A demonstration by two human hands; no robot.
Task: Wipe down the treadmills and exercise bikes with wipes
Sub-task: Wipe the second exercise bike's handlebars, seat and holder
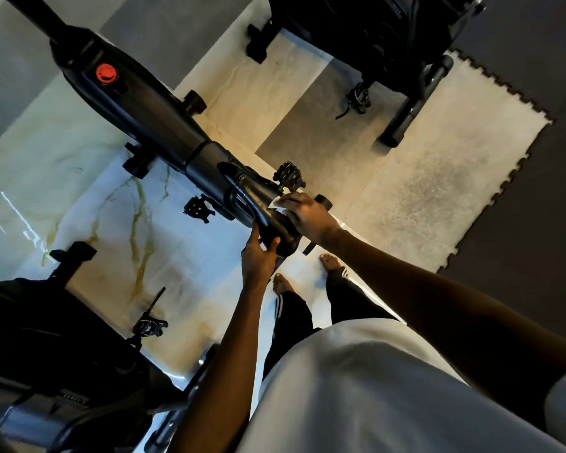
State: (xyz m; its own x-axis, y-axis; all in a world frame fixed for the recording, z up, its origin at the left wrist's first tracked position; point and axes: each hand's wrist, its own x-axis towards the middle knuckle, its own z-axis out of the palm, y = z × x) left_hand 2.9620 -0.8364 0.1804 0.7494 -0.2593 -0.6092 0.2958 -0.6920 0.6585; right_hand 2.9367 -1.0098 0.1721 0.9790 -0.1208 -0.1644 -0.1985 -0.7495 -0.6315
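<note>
While the left hand point(258, 258) clasps the near end of the saddle point(258, 207), thumb hooked over the top and fingers point(255, 232) curled round the saddle's left edge, the right hand point(307, 217) lies on the saddle's right side with a white wipe point(276, 202) beneath it. The right fingers point(293, 204) are stretched fairly flat across the wipe and press it against the black cover; they are not closed round it, and a crumpled corner of the wipe shows just past the fingertips, towards the saddle's nose. The saddle belongs to a black exercise bike point(164, 125) seen from above, whose frame runs away from the saddle up and to the left. A red knob point(106, 73) sits on top of that frame, well beyond the saddle. One pedal point(288, 174) sticks out just beyond the saddle on its right, and another pedal point(198, 209) hangs to the saddle's left. Below the saddle, two bare feet point(281, 284) stand on a glossy, veined floor point(111, 223). Well right of the saddle lies a pale foam mat point(438, 178) with a jigsaw edge. A second bike point(389, 34) stands far beyond the saddle to the right, and part of a third bike point(30, 322) shows nearer than the saddle to the left.
</note>
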